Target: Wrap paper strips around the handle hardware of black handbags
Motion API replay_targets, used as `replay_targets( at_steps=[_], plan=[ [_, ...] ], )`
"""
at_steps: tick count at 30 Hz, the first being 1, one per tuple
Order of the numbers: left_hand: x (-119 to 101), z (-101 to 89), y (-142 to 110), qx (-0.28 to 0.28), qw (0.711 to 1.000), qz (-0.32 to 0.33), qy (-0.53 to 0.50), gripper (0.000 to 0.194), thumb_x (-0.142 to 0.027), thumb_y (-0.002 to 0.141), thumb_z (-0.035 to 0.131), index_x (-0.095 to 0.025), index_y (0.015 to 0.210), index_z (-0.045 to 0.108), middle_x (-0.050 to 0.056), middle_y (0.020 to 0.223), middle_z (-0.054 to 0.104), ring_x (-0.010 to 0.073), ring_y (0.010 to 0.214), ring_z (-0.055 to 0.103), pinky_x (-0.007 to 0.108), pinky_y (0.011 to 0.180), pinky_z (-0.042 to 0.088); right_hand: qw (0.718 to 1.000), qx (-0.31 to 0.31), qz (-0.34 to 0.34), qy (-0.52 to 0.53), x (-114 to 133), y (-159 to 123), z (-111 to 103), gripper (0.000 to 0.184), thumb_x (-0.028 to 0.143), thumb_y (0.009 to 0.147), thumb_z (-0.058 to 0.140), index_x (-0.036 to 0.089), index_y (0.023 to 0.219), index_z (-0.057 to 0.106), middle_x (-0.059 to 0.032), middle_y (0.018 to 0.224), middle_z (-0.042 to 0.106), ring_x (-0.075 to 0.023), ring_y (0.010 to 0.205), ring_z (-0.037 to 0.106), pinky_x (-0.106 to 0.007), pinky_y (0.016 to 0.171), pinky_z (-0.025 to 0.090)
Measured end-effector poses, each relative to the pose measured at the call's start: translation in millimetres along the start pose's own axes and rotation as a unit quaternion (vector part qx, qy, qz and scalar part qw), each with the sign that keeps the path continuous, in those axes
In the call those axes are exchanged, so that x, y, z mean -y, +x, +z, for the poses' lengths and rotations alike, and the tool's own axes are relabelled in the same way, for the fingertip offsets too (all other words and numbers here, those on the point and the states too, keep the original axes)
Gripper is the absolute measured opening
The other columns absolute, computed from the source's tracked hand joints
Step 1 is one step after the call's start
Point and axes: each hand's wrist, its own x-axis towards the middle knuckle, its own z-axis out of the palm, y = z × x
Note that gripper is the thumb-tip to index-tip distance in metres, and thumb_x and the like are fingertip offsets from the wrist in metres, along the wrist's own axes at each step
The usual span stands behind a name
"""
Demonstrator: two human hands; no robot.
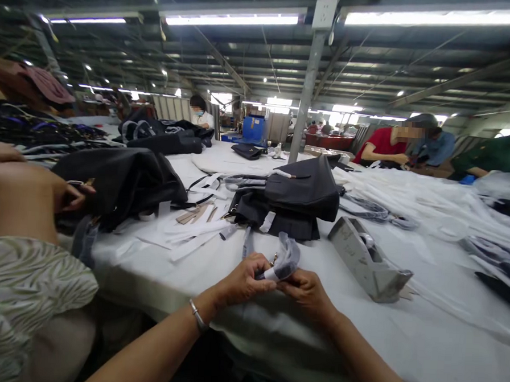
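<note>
Two hands work at the table edge — a left hand [244, 281] and a right hand [307, 290]; one co-worker's hand [73, 196] rests on one black bag [122, 184]; one dark bag [295, 199] lies mid-table; one grey tape dispenser [369, 259] — three seated people at far right.

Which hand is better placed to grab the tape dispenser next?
Right hand: the tape dispenser sits just to its right on the table. Left hand is farther away; both hold the wrapped strap.
</note>
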Motion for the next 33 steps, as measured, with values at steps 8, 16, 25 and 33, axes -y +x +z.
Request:
replay_targets(
  at_steps=[8,16,25,33],
  plan=[
    [4.1,18.2,-3.9,0.018,0.982,0.100,0.157,0.015,-0.017,0.067,0.069,-0.018,0.076,0.058,0.004,0.087,0.060,0.0216,0.091,0.049,0.036,0.085,0.039,0.899,0.045,-0.116,-0.420,-3.3,-24.7,-33.9,0.016,0.018,0.082,0.064,0.019,0.067,0.066,-0.0020,0.067,0.063,-0.0139,0.063,0.059,-0.023,0.058,0.043],
    [20.6,22.1,-1.6,0.017,0.967,0.165,0.191,0.010,-0.018,0.068,0.063,-0.019,0.077,0.060,0.005,0.088,0.062,0.0227,0.087,0.051,0.038,0.080,0.040,0.842,-0.377,-0.006,-0.385,16.5,-71.9,-166.1,0.020,0.035,0.089,0.058,0.020,0.091,0.070,-0.0065,0.092,0.069,-0.0198,0.085,0.062,-0.032,0.078,0.048],
    [21.3,20.6,-0.9,0.011,0.969,0.158,0.192,0.009,-0.020,0.068,0.067,-0.020,0.076,0.063,0.004,0.086,0.063,0.0215,0.085,0.055,0.035,0.078,0.044,0.894,-0.195,0.350,-0.198,2.5,-21.1,-227.1,0.039,0.046,0.077,0.062,0.013,0.058,0.072,-0.0089,0.064,0.066,-0.0159,0.060,0.055,-0.029,0.061,0.042],
    [23.0,20.6,0.8,0.007,0.967,0.159,0.197,0.009,-0.023,0.068,0.069,-0.019,0.075,0.064,0.004,0.085,0.063,0.0222,0.084,0.056,0.035,0.078,0.046,0.898,-0.253,0.320,-0.164,-7.5,-29.0,-218.4,0.019,0.032,0.063,0.070,0.015,0.053,0.068,-0.0044,0.056,0.062,-0.0147,0.056,0.052,-0.026,0.052,0.037]
  ],
)
